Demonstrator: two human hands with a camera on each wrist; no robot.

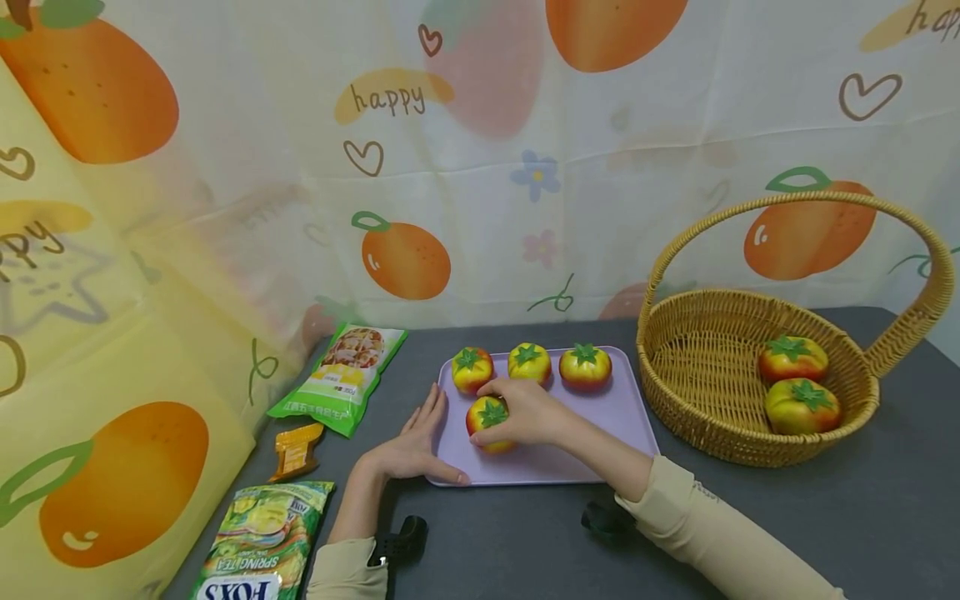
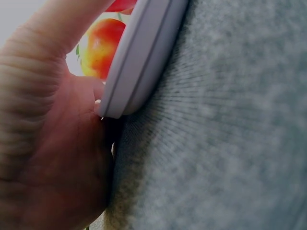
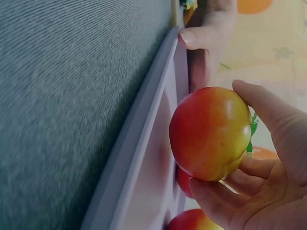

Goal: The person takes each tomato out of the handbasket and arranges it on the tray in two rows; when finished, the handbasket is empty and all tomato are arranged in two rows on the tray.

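Here, over the left part of a lilac rectangular tray (image 1: pixel 540 467), I see a right hand (image 1: pixel 532 412) gripping a glossy, round, red-and-yellow tomato (image 1: pixel 486 419), probably light, firm and slippery, best held around its sides, while a left hand (image 1: pixel 414 450), fingers straight, touches the tray's left edge.

The tray (image 1: pixel 611 410) is lilac, the fruits (image 1: pixel 487 422) red-yellow, the backdrop (image 1: pixel 480 183) fruit-patterned.

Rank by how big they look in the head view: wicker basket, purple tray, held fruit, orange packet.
1. Wicker basket
2. Purple tray
3. Held fruit and orange packet: too alike to rank; the right hand partly covers the fruit.
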